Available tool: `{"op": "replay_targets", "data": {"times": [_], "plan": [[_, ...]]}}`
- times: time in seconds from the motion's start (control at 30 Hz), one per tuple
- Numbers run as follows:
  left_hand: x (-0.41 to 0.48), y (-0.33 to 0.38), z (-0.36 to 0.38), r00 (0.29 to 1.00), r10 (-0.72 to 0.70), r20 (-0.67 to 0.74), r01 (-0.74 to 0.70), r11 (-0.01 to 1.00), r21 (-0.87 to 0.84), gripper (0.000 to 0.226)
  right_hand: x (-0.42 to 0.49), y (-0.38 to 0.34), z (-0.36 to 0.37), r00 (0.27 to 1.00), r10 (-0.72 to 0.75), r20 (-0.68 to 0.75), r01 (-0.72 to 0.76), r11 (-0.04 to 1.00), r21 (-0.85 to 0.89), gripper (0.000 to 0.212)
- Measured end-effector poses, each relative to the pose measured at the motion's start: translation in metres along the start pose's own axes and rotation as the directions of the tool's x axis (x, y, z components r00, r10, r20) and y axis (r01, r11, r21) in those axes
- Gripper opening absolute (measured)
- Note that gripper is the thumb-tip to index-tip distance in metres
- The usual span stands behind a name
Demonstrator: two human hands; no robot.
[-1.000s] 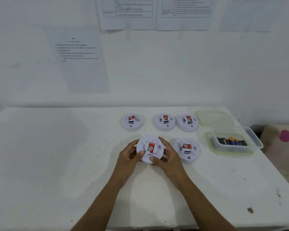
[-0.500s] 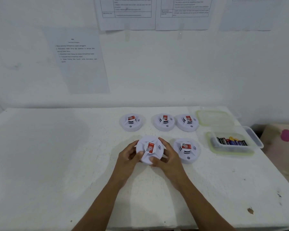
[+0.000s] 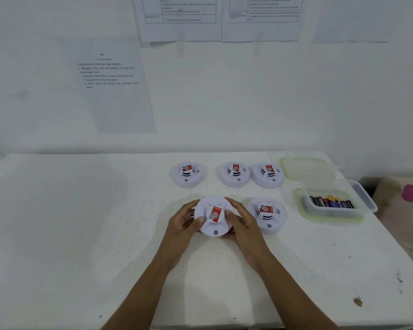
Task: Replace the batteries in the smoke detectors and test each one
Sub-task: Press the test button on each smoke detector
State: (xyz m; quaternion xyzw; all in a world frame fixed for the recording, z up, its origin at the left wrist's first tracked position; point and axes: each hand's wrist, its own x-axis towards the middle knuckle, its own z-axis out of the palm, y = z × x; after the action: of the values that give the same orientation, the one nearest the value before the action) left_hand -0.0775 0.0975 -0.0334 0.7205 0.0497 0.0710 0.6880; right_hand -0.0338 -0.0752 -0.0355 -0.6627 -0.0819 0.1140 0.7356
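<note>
Five smoke detectors [image 3: 234, 173] are sitting on the white table [image 3: 81, 222]. The left hand [image 3: 183, 225] and right hand [image 3: 242, 226] are gripping the nearest detector [image 3: 212, 216] at frame centre, face up, fingers curled round its rim from both sides. Probably opening it: the hands should be twisting evenly, keeping it low over the table. The battery tub [image 3: 332, 216] is waiting at centre right.

Bright, flat, washed-out light; soft shadows beneath the arms; wide-angle bowing at edges.
</note>
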Motion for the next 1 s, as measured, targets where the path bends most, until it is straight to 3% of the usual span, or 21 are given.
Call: {"op": "replay_targets", "data": {"times": [1.0], "plan": [[0.002, -0.008, 0.000, 0.999, 0.024, -0.030, -0.022, 0.998, 0.052, 0.033, 0.002, 0.010, -0.002, 0.999, -0.047, 0.024, 0.048, 0.997, -0.061, 0.038]]}}
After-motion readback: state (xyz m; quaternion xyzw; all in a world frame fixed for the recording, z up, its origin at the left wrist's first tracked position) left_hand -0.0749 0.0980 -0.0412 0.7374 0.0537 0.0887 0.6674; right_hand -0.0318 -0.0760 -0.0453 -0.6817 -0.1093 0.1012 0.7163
